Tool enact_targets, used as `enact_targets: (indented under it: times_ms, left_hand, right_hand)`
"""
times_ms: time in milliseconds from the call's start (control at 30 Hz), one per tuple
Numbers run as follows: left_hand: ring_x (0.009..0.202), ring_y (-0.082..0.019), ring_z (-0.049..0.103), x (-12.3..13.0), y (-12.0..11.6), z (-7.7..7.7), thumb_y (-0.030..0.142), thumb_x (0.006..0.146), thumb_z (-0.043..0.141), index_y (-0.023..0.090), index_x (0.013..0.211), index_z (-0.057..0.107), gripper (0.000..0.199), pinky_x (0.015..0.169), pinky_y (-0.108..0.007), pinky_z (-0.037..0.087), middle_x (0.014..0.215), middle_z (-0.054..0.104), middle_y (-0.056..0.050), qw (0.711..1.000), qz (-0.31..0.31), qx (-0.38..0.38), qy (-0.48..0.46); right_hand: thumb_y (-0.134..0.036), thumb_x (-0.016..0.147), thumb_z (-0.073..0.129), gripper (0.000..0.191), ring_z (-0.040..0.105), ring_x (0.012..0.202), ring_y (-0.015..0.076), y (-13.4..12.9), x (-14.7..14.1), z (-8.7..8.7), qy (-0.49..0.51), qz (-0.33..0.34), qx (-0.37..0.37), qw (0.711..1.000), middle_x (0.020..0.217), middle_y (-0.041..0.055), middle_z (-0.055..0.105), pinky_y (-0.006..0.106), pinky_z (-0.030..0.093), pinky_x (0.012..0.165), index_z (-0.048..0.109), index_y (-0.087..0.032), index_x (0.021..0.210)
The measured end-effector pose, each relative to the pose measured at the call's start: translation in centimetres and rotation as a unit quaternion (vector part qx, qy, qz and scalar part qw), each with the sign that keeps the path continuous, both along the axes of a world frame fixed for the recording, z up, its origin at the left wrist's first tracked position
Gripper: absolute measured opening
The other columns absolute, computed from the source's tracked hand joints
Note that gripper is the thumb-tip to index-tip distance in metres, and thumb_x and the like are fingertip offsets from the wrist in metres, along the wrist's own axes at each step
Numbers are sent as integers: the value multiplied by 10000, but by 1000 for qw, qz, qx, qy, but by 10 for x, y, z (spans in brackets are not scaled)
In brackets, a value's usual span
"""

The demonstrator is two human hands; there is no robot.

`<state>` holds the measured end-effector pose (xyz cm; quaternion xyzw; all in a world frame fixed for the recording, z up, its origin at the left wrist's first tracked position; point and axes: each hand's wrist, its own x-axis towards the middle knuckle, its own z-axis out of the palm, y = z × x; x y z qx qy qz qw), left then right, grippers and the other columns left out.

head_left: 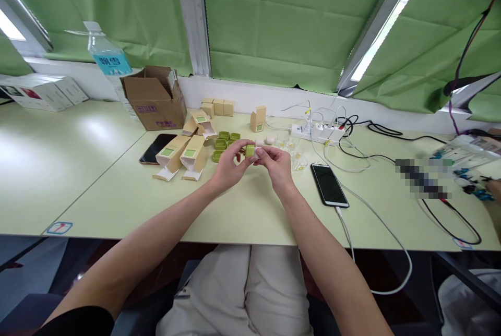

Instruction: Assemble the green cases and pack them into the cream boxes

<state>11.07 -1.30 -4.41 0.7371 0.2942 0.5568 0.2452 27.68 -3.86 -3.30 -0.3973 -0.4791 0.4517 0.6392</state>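
My left hand pinches a small green square container above the table. My right hand has its fingertips closed on a small whitish piece at the container's right side. Whether the two parts are joined is hidden by my fingers. Just behind my left hand stand several green square cups. Beyond my right hand lie small pinkish-white pieces and several clear plastic pieces.
Opened cream cartons lie left of my hands, beside a dark phone. Behind them stands a brown cardboard box. To the right are a charging phone, a white power strip and loose cables. Small closed boxes line the wall.
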Motion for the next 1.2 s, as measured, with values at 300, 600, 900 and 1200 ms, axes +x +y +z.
enact_targets:
  times_ms: [300, 600, 900, 1200]
  left_hand:
    - [1011, -195, 681, 6, -4, -10, 267, 959, 794, 234, 1387, 649, 453, 767, -305, 535, 1295, 732, -119, 995, 42, 70, 51]
    - [710, -131, 555, -8, 6, 6, 632, 882, 857, 169, 1428, 687, 736, 664, -293, 503, 950, 681, -56, 959, -133, -220, -121]
    - [717, -114, 543, -14, 1, 16, 572, 832, 929, 186, 1158, 801, 522, 663, -266, 468, 886, 630, -39, 881, -296, -341, -140]
    - [753, -118, 546, -13, -1, 13, 510, 789, 968, 175, 1194, 782, 557, 695, -272, 455, 918, 625, -31, 890, -292, -325, -132]
  right_hand:
    - [-721, 685, 941, 578, 728, 756, 199, -2, -12, -2, 17, -30, -9, 999, 811, 37, 797, 366, 654, 773, 845, -189, 889]
    - [-526, 980, 766, 485, 773, 1009, 259, -12, 2, 1, -209, -130, 219, 944, 1355, 158, 757, 414, 682, 849, 747, -231, 1363]
    - [-282, 1092, 604, 357, 753, 1212, 275, -6, 6, -11, -473, -158, 354, 791, 1298, 143, 768, 418, 685, 986, 730, -258, 1425]
    - [-229, 1070, 587, 413, 750, 1183, 280, -6, 8, -13, -450, -151, 391, 789, 1305, 175, 729, 409, 691, 923, 687, -214, 1470]
